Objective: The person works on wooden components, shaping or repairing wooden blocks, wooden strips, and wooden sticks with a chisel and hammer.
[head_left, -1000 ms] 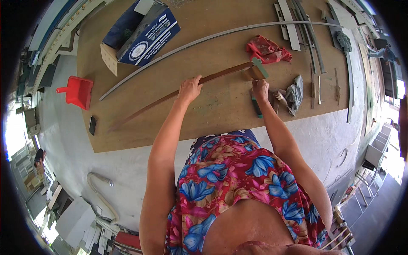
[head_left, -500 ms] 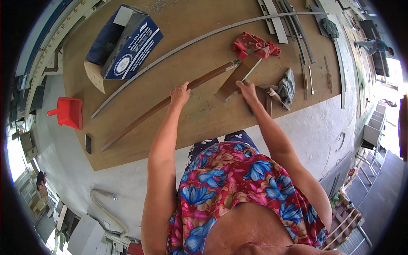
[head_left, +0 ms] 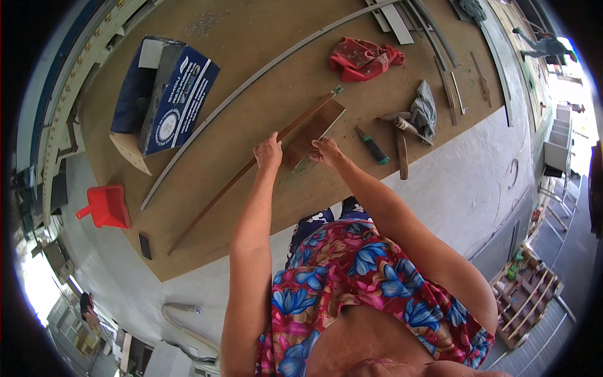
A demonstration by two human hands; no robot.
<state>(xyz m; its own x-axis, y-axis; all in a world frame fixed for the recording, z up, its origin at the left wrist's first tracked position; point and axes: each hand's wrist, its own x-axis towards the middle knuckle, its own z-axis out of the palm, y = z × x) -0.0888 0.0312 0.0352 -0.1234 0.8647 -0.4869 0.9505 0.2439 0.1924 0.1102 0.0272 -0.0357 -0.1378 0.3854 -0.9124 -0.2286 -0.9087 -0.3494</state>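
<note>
My left hand (head_left: 269, 152) is closed round a long, narrow brown strip (head_left: 229, 190), which slants across the brown table from near left to far right. A small green bit shows at the strip's far end. In my right hand (head_left: 325, 152) is a flat brown board (head_left: 319, 125) with a pale edge, gripped at that edge. The board lies tilted close along the strip's right side; whether the two touch I cannot tell. To the right of this hand lies a green-and-black handled knife (head_left: 374, 147), beside a hammer (head_left: 402, 157) with a wooden handle.
A red cloth (head_left: 364, 60) and a grey cloth (head_left: 424, 113) lie on the table (head_left: 251, 81). A long grey strip (head_left: 242, 88) curves past a blue box (head_left: 176, 103). At the left edge are a red dustpan (head_left: 108, 206) and a phone (head_left: 145, 246). Metal strips (head_left: 430, 34) lie far right.
My right hand has brought the board left and nearer, from by the red cloth to alongside the strip. The knife has come into sight. The whole view has shifted a little.
</note>
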